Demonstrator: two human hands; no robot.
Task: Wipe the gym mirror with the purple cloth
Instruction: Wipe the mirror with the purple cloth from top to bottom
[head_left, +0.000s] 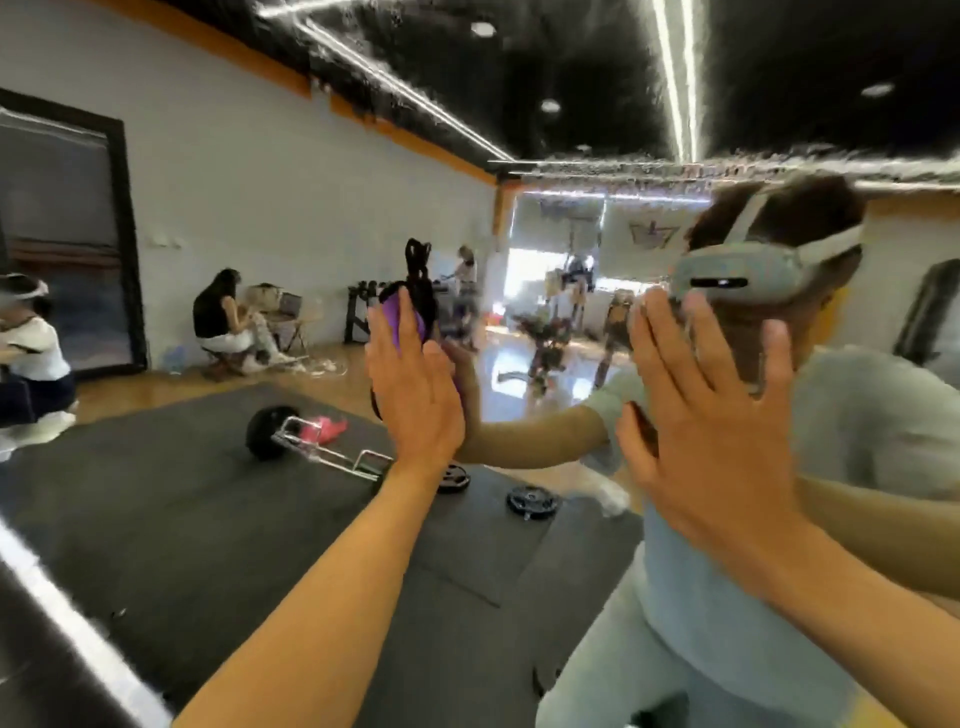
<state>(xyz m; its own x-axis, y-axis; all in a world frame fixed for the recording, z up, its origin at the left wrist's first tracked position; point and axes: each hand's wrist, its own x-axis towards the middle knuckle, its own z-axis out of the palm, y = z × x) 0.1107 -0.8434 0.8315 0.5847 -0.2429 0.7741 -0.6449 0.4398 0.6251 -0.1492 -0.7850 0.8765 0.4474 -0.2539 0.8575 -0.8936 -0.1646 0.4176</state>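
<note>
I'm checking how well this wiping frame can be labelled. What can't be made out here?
- Purple cloth: mostly hidden behind the left hand pressing it to the mirror; its size and folds are unreadable.
- Right hand: palm side hidden, so contact with the glass is unclear.
- Mirror edges: cut off by the frame.
- Reflected gym background: blurred.

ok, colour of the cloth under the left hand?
Purple cloth, pressed by the left hand; head view.

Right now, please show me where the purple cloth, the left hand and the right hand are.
purple cloth (402, 319): head view, purple part above the fingers.
left hand (415, 395): head view, back of hand.
right hand (711, 431): head view, back of hand.
</note>
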